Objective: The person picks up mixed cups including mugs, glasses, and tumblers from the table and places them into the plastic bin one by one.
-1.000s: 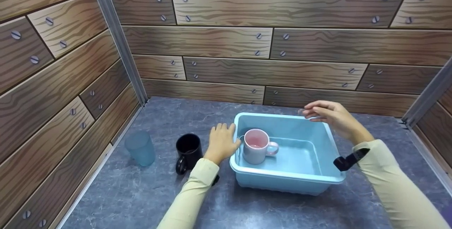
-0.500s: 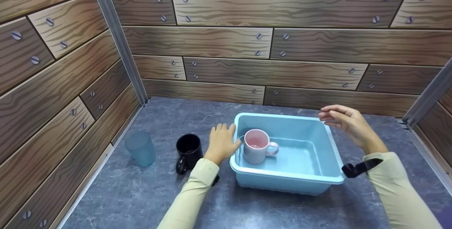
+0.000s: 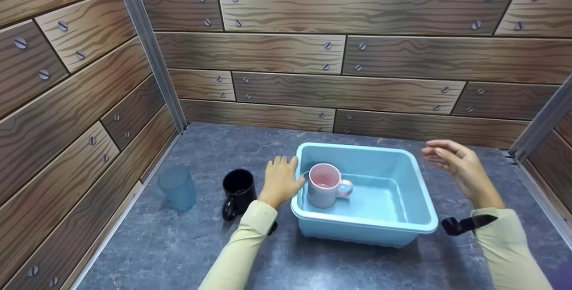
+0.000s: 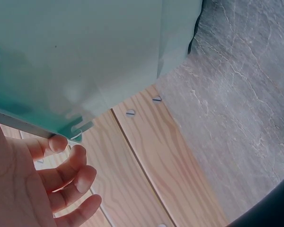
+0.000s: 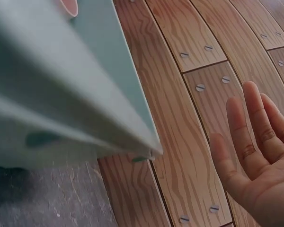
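In the head view my left hand [image 3: 280,182] holds the left rim of a light-blue plastic basin [image 3: 357,223]. Its thumb lies over the rim; in the left wrist view the loosely bent fingers [image 4: 71,182] show below and outside the rim, with the thumb hidden. A pale mug with a pink inside [image 3: 322,194] stands upright in the basin's left part, its handle pointing right. Beyond the basin's right side, my right hand [image 3: 464,171] hovers with relaxed fingers and nothing in it. In the right wrist view those fingers [image 5: 255,127] are spread apart from the basin wall [image 5: 99,61].
Left of my left hand stands a black mug [image 3: 241,191], handle toward me. Farther left is a translucent blue tumbler [image 3: 178,189]. Wood-patterned panels [image 3: 286,53] wall in the dark grey marbled tabletop [image 3: 174,245] at the back and sides.
My right hand has moved right and slightly toward me, from above the basin's far right corner to beyond its right side. The left hand, basin and cups have stayed put.
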`<state>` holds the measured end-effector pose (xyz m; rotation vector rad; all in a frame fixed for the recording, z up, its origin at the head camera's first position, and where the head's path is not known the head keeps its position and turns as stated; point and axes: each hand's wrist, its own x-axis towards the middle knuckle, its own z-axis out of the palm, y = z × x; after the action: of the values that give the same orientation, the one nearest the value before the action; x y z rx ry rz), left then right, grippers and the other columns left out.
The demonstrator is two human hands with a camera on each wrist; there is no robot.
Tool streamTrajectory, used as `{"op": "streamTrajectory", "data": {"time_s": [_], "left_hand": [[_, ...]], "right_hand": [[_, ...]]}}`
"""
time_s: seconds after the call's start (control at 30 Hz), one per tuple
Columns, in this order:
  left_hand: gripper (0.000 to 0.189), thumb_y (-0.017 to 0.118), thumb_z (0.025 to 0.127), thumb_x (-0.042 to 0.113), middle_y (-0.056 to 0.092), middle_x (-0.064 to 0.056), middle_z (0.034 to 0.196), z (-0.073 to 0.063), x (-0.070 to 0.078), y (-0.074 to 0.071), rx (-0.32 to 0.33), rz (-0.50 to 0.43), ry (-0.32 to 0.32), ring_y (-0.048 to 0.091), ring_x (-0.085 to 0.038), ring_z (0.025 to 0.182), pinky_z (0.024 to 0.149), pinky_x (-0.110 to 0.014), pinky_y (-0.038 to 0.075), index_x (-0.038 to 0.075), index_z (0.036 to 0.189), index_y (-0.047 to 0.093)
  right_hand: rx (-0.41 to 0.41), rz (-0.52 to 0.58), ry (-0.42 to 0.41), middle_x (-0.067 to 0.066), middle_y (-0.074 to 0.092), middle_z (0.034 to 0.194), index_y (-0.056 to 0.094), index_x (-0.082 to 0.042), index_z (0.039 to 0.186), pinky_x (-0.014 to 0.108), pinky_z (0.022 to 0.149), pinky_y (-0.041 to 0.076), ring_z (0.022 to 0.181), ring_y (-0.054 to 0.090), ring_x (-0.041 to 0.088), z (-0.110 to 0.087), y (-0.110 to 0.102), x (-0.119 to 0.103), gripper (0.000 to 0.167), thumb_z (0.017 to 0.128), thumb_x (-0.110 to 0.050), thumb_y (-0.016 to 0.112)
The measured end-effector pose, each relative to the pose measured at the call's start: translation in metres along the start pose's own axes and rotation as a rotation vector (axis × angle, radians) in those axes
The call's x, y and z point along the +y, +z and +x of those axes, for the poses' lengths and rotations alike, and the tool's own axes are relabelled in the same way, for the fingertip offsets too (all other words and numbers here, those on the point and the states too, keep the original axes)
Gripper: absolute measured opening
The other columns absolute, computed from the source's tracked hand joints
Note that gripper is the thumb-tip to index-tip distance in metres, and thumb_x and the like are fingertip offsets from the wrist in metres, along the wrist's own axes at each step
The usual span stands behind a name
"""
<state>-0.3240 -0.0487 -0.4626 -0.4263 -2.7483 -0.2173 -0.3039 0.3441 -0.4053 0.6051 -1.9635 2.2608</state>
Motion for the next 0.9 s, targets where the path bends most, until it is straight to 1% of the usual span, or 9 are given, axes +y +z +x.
{"op": "streamTrajectory", "data": {"time_s": [0.13,0.27,0.37,0.63,0.9], "left_hand": [[0.036,0.059,0.081,0.039,0.063,-0.013,0.096,0.0,-0.001,0.0,0.009,0.006,0.004,0.057,-0.029,0.094,0.08,-0.042,0.043,0.01,0.102,0.055],[0.036,0.059,0.081,0.038,0.063,-0.013,0.097,0.0,-0.001,0.001,0.006,0.008,0.001,0.057,-0.029,0.095,0.08,-0.042,0.043,0.01,0.103,0.055],[0.037,0.059,0.081,0.039,0.063,-0.013,0.098,0.0,-0.001,0.001,0.0,0.01,-0.001,0.057,-0.029,0.096,0.081,-0.043,0.043,0.01,0.104,0.055],[0.04,0.057,0.082,0.039,0.063,-0.013,0.1,0.0,-0.001,0.001,-0.011,0.003,0.0,0.056,-0.029,0.098,0.083,-0.043,0.043,0.01,0.11,0.056],[0.039,0.057,0.082,0.04,0.063,-0.013,0.1,-0.001,-0.001,0.001,-0.002,0.008,0.001,0.057,-0.029,0.097,0.082,-0.043,0.043,0.011,0.108,0.056]], "right_hand": [[0.026,0.024,-0.019,0.006,0.072,0.096,0.056,0.009,0.114,0.026,0.078,0.054,0.088,0.069,0.016,-0.01,-0.005,0.003,0.025,0.096,0.003,0.04],[0.041,0.011,-0.042,0.006,0.072,0.097,0.057,0.008,0.114,0.024,0.079,0.053,0.089,0.069,0.015,-0.02,-0.011,0.004,0.025,0.096,0.004,0.04],[0.053,0.005,-0.06,0.005,0.072,0.097,0.058,0.007,0.113,0.023,0.079,0.053,0.089,0.069,0.015,-0.027,-0.015,0.003,0.025,0.096,0.005,0.04],[0.084,0.031,-0.095,0.007,0.073,0.096,0.059,0.005,0.112,0.023,0.078,0.053,0.088,0.07,0.015,-0.042,-0.025,-0.001,0.027,0.094,0.008,0.04],[0.132,0.064,-0.154,0.01,0.072,0.097,0.058,0.008,0.113,0.022,0.077,0.053,0.087,0.07,0.016,-0.057,-0.036,-0.005,0.029,0.093,0.012,0.038]]}}
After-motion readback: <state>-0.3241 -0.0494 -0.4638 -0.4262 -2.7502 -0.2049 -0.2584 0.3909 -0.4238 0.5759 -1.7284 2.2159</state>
